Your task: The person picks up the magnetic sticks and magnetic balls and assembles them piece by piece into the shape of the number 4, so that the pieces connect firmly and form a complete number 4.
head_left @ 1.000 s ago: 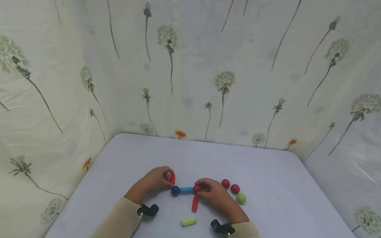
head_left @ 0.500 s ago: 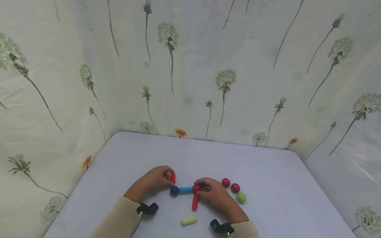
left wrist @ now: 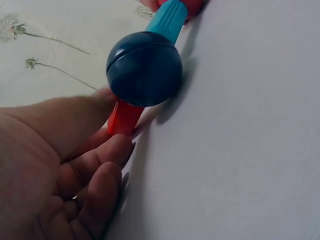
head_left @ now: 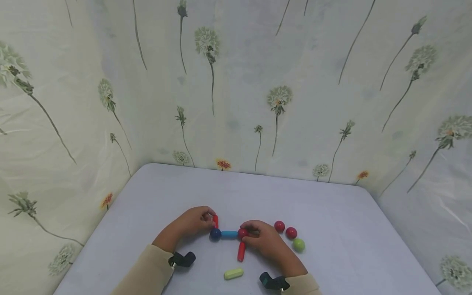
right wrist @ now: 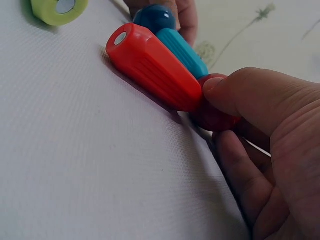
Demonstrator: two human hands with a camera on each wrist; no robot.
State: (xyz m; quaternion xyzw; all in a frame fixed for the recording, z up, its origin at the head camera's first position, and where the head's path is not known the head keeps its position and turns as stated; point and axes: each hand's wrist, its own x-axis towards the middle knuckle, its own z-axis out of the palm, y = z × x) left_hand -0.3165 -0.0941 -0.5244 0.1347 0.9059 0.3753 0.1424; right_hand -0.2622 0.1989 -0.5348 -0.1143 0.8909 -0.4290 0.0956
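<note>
My left hand [head_left: 195, 220] pinches a red magnetic building rod [left wrist: 124, 119] between thumb and fingers. One end of that rod meets a dark blue ball [left wrist: 145, 70]. From this ball a light blue rod [head_left: 229, 234] runs right to a red ball [head_left: 242, 233], held between the thumb and fingers of my right hand [head_left: 263, 237]. A second red rod [right wrist: 152, 67] touches the red ball and points toward me, a round metal disc showing in its free end. In the left wrist view, fingers and the ball partly cover the first red rod.
Two loose red balls [head_left: 279, 226] [head_left: 291, 233] and a green ball [head_left: 298, 245] lie right of my right hand. A yellow-green rod [head_left: 234, 273] lies nearer me on the white table [head_left: 332, 221]. Behind the table hangs a flower-printed curtain [head_left: 236, 82].
The dark blue ball has shifted slightly back and left, and now meets the red rod in my left hand. The right hand and red ball have moved marginally left.
</note>
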